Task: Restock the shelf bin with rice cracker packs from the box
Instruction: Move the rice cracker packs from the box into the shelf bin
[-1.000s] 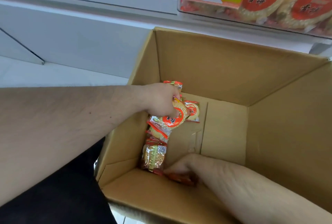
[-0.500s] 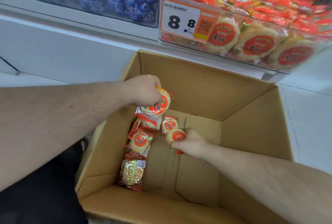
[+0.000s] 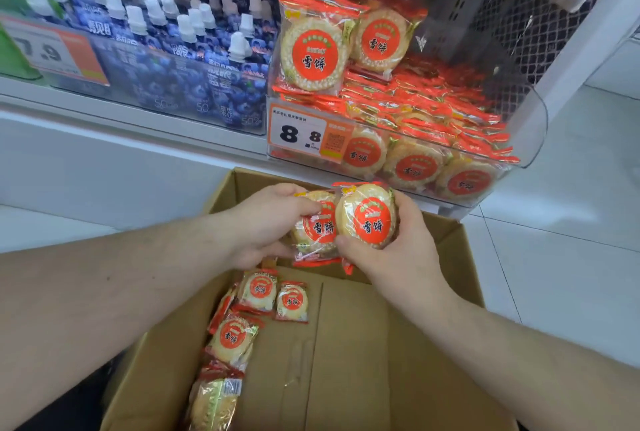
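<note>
Left price tag (image 3: 52,51): blurred, reads roughly "7.9", clipped to the shelf front at far left.
Jelly pouches (image 3: 194,50): blue blueberry-print packs with white spouts, marked "50%" and "果冻", standing left of the bin.
Price tag (image 3: 301,135): white and orange card on the bin's front, reads "8.8" with a QR code.
Shelf bin (image 3: 533,126): clear-fronted, holding many rice cracker packs; two stand upright at its back left, each with a red disc reading "雪饼".
Left hand (image 3: 266,226): fingers curled round the left pack (image 3: 317,228), thumb over its front, held above the box's far edge.
Right hand (image 3: 391,243): fingers curled round the right pack (image 3: 369,219), which touches and slightly overlaps the left one; its label reads "雪饼".
Held packs: both sit just below the bin's front, well above the box floor.
Box (image 3: 381,361): open cardboard, beneath both forearms.
Loose packs (image 3: 258,292): a few lie along the box's left wall, same red "雪饼" discs; the nearest one shows its back.
</note>
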